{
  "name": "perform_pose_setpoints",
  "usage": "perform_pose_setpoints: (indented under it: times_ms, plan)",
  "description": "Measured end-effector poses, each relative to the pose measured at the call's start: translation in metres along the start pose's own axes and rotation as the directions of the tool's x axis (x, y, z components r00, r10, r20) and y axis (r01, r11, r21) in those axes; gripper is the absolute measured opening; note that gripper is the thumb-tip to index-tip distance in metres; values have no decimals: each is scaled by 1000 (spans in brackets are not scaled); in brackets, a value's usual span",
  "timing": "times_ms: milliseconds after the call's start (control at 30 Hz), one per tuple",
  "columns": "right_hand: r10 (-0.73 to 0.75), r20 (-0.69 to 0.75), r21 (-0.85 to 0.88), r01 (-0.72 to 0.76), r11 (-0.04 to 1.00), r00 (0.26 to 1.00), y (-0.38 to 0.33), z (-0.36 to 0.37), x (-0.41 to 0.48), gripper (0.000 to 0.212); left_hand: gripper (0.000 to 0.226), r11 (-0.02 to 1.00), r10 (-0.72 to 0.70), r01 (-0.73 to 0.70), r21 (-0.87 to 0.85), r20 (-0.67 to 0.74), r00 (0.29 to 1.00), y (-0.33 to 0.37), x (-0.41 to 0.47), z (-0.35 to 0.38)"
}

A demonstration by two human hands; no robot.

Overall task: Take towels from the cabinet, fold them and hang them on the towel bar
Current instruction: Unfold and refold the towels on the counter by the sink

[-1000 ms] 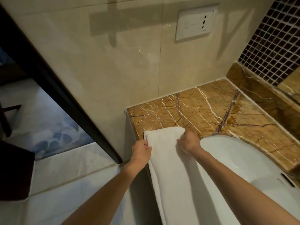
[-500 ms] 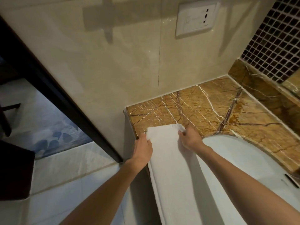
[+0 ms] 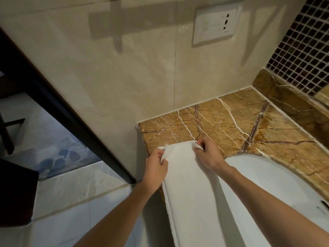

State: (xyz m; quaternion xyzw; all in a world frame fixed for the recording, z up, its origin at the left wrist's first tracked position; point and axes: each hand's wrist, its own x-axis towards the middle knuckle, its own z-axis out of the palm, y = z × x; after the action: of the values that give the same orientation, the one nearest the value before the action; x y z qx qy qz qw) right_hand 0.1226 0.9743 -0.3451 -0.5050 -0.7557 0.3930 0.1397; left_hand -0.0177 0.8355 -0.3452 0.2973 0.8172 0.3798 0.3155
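Observation:
A white towel, folded into a long narrow strip, lies over the front left edge of the brown marble counter and runs down toward me. My left hand pinches its far left corner. My right hand pinches the far right corner, which is lifted slightly off the marble. No cabinet or towel bar is in view.
A white sink basin sits in the counter just right of the towel. A beige tiled wall with a white socket plate rises behind. A dark door frame and pale floor tiles lie to the left.
Both hands went from resting on the towel's far end to pinching its corners. The far edge has come back a little toward me and its right corner is raised.

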Motion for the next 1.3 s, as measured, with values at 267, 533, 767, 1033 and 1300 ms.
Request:
perform_pose_setpoints:
  times_ms: [267,533,767,1033,1300]
  plan:
    - [5,144,-248,32,968,990,-2,-3,9,46,24,987,-20,37,-158,107,994,15,12,-4]
    - [-20,197,-519,122,846,980,-14,-8,21,33,27,999,-42,43,-13,104,994,3,20,-1]
    - [-155,226,-482,249,840,962,-11,-9,19,9,40,993,-72,62,102,93,993,4,27,-1]
    - [-118,172,-465,187,865,978,-14,-2,29,10,52,981,-100,82,175,92,991,22,28,-7]
    - [-172,-61,-506,118,854,983,-9,19,9,44,50,952,74,-37,303,-113,991,11,11,7]
